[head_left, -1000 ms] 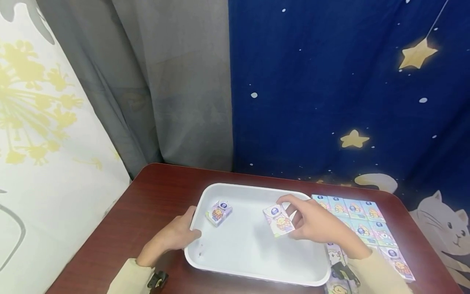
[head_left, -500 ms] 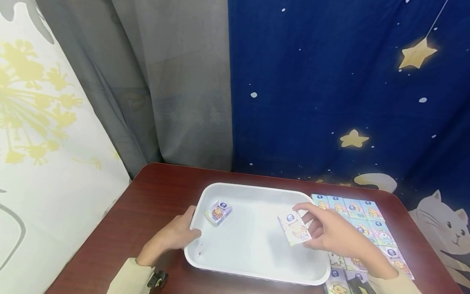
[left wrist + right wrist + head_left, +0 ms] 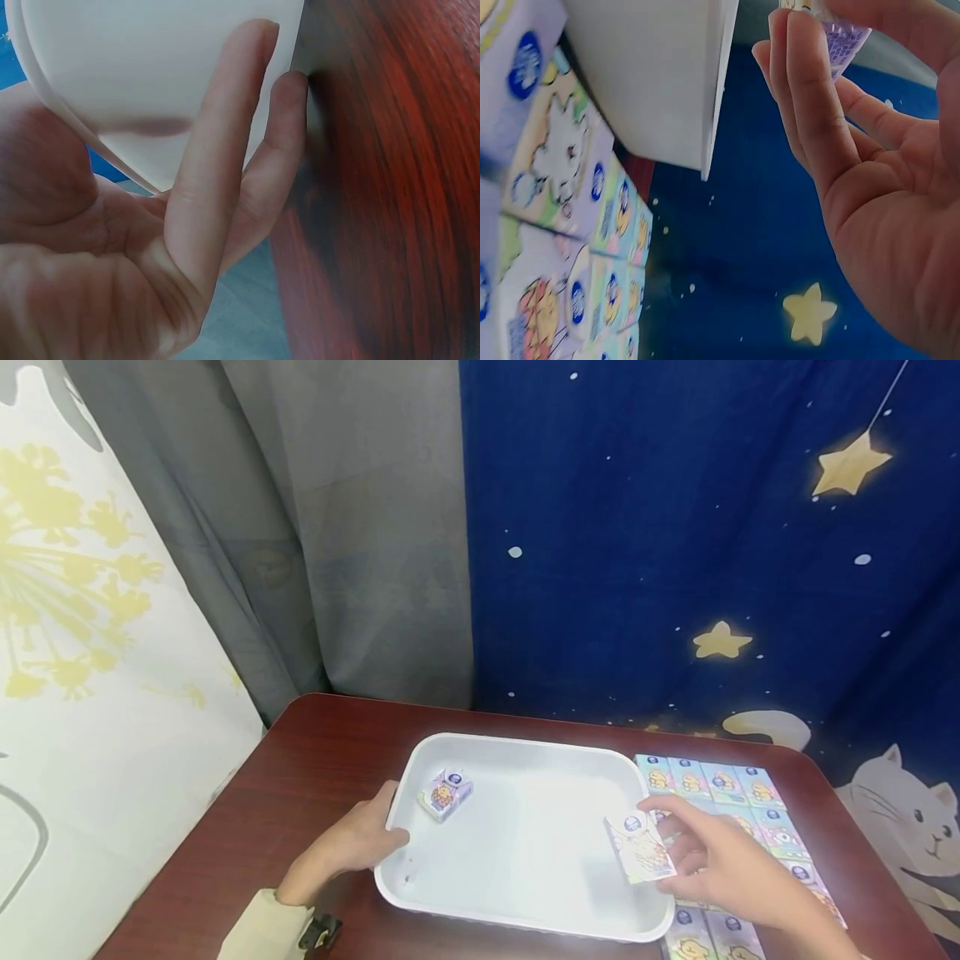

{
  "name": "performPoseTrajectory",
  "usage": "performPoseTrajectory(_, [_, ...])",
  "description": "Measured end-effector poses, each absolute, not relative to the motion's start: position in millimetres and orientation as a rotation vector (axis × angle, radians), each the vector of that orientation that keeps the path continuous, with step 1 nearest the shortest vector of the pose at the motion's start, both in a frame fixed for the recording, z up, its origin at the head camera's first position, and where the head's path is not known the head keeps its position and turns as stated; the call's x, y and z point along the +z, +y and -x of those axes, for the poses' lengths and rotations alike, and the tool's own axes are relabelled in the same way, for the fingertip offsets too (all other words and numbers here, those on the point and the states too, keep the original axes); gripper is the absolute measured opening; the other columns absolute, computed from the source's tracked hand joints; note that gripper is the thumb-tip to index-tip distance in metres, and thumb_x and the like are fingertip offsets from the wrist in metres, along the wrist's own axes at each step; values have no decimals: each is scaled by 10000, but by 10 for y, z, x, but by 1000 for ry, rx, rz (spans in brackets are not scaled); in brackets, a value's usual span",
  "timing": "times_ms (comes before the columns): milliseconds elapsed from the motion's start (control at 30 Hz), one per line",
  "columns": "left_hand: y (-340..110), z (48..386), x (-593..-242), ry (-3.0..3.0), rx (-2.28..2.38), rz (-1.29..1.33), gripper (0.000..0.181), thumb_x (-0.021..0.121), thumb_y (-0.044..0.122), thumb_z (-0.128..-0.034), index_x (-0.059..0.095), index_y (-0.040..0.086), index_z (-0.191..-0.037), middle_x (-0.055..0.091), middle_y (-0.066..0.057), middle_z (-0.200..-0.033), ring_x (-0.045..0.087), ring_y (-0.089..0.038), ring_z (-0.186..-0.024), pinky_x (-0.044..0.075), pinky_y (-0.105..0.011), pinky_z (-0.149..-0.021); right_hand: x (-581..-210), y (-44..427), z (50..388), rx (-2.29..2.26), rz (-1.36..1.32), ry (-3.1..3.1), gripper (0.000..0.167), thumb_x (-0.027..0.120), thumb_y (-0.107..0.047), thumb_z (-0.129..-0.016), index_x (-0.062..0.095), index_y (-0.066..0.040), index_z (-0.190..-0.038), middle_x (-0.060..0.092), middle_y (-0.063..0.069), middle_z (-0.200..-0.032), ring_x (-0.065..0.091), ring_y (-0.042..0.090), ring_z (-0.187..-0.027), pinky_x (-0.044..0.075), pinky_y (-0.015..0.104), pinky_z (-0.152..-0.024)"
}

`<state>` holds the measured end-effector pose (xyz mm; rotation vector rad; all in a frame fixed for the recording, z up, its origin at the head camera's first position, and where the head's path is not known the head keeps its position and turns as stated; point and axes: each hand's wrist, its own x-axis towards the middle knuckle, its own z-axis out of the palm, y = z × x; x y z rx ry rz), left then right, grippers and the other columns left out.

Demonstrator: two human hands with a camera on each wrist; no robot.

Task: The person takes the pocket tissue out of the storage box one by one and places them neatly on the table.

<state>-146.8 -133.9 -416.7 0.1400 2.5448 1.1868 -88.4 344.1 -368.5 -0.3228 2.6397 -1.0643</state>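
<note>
My left hand (image 3: 362, 832) grips the left rim of the white tray (image 3: 517, 925), its thumb over the edge. In the left wrist view, fingers (image 3: 214, 142) lie along the outside of the tray wall. My right hand (image 3: 723, 860) pinches a small cartoon-printed tissue pack (image 3: 640, 845) between thumb and fingers, above the tray's right end. In the right wrist view only a purple printed corner of that tissue pack (image 3: 844, 46) shows. Another tissue pack (image 3: 446, 795) lies inside the tray near its left end.
Rows of similar tissue packs (image 3: 761, 787) lie on the brown wooden table (image 3: 352, 727), right of the tray. My right forearm covers some of them. Behind the table hang a grey curtain (image 3: 382, 543) and a blue starry curtain (image 3: 600, 568).
My right hand has moved right and slightly nearer with the tissue pack, from over the tray's middle to its right end. The left hand and tray have stayed in place.
</note>
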Motion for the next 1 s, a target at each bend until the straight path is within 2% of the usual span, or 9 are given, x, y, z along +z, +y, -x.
performPoseTrajectory(133, [-1342,1472,-4172,2544,1189,-150,686,731,-33,-895,435,-50,-1514,707,-224,-1156,759,-289,-826,679,-484,-671,-3729,3543,786,-1036,206,2652,972,1017,-324,-756,518,-186,-1579,701,131,-1364,687,233,-1050,661,399,-873])
performPoseTrajectory(267, [-1345,1480,-4189,2537,1196,-161,684,725,-34,-900,432,-51,-1519,709,-219,-1153,758,-282,-819,678,-476,-672,-3781,3647,675,-986,86,2618,1048,1001,-437,-756,472,-187,-1625,594,166,-1535,636,275,-1175,626,537,-991])
performPoseTrajectory(367, [-1344,1483,-4187,2531,1203,-160,686,723,-35,-906,429,-49,-1526,709,-217,-1160,759,-279,-821,678,-475,-674,-3829,3719,606,-965,-39,2554,1104,994,-463,-740,433,-207,-1656,549,147,-1579,607,288,-1226,612,550,-1018])
performPoseTrajectory(533, [-1347,1482,-4178,2532,1203,-163,681,718,-34,-902,431,-53,-1519,706,-225,-1165,759,-282,-825,678,-475,-673,-3899,3815,485,-1026,-293,2351,1206,981,-479,-724,307,-265,-1701,571,117,-1479,639,286,-1136,647,508,-948])
performPoseTrajectory(667, [-1354,1485,-4196,2528,1203,-159,673,712,-30,-903,434,-50,-1516,706,-229,-1164,760,-280,-822,678,-469,-667,-3985,3962,389,-1138,-351,2177,1273,982,-424,-775,133,-237,-1705,582,116,-1395,657,285,-1087,661,430,-872])
performPoseTrajectory(733, [-1357,1487,-4205,2527,1204,-156,675,710,-28,-904,432,-48,-1518,705,-228,-1165,760,-279,-821,678,-468,-665,-4031,4083,364,-1169,-314,2116,1276,972,-362,-816,57,-169,-1684,553,156,-1418,640,316,-1134,647,424,-891])
performPoseTrajectory(800, [-1361,1489,-4213,2533,1205,-152,674,708,-29,-900,436,-49,-1515,705,-229,-1160,758,-280,-818,677,-467,-661,-4059,4207,363,-1155,-298,2104,1268,963,-331,-838,20,-122,-1658,481,246,-1487,600,364,-1194,619,472,-955])
performPoseTrajectory(900, [-1365,1490,-4219,2538,1206,-152,674,707,-31,-894,437,-51,-1511,705,-230,-1154,757,-281,-815,675,-465,-655,-4096,4381,342,-1061,-296,2163,1299,972,-380,-820,14,-108,-1654,467,284,-1513,594,394,-1196,620,531,-951])
performPoseTrajectory(1000, [-1366,1487,-4222,2538,1204,-153,667,707,-32,-895,440,-50,-1506,704,-230,-1153,756,-280,-813,673,-459,-650,-4195,4528,236,-1090,-374,2176,1368,986,-423,-775,-2,-199,-1693,555,232,-1468,649,364,-1123,656,543,-889])
